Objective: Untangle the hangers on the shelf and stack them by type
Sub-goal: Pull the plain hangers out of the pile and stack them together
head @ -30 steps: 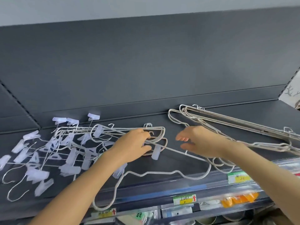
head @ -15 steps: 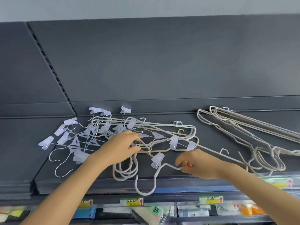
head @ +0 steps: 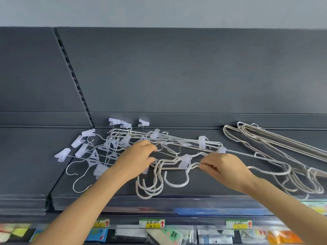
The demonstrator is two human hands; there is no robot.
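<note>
A tangle of thin wire hangers with translucent clips [head: 92, 156] lies on the dark shelf [head: 203, 188] at the left. Beige coated hangers [head: 175, 167] are mixed into it at the centre, their hooks hanging toward the front edge. My left hand [head: 136, 160] grips the wires in the middle of the tangle, fingers curled round a metal hook. My right hand [head: 224, 168] pinches the neck of a beige hanger just right of a clip. A separate stack of beige hangers [head: 276, 144] lies to the right.
The shelf's front edge carries price labels [head: 152, 223]. Packaged goods [head: 169, 236] hang on the level below. A slotted upright [head: 74, 76] runs up the dark back panel at the left.
The view has shifted left, so the tangle sits more central. My right hand moved from the right-hand stack to the beige hanger in the tangle and pinched it. My left hand stayed in the tangle.
</note>
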